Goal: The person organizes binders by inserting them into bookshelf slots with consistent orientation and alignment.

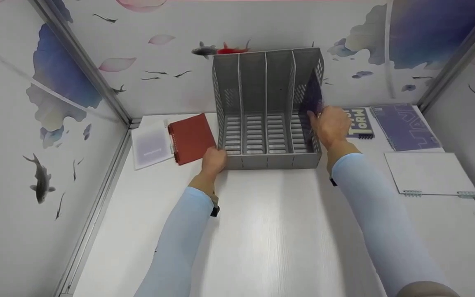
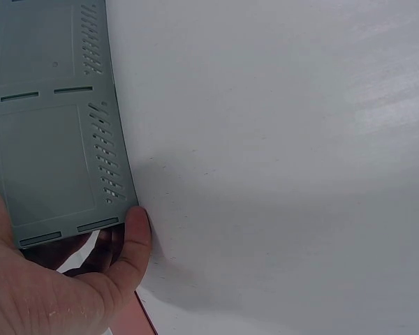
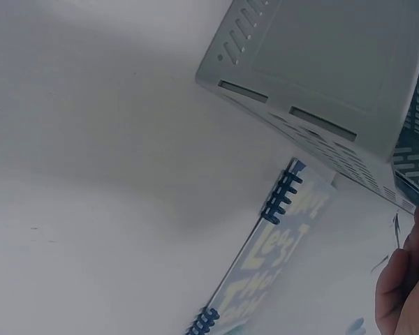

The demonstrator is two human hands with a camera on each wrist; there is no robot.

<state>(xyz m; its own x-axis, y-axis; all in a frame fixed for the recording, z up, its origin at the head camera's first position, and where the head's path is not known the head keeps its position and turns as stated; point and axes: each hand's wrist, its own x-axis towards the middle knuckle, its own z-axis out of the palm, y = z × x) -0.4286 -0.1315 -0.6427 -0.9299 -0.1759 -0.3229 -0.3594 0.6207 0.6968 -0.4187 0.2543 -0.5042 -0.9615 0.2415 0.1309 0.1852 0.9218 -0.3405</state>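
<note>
Blue sleeves [image 1: 386, 227] reach between notebooks [image 1: 192, 138], fingers [image 2: 135, 241] clamping gray rack [image 1: 272, 161] and upright purple book [image 1: 313, 90].

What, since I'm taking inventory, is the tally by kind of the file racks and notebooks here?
File rack: 1
Notebooks: 6 (white-and-lavender one, red one, dark blue one, purple one and white one on the table; dark one in the rack)
Total: 7

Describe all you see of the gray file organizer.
The gray file organizer, apparently plastic, has three dividers forming four compartments, a slotted floor, perforated sides and a low front lip. It stands upright on the table, near the patterned wall. The left grip holds its front left corner; the right grip holds a dark purple notebook in the rightmost compartment.
</note>
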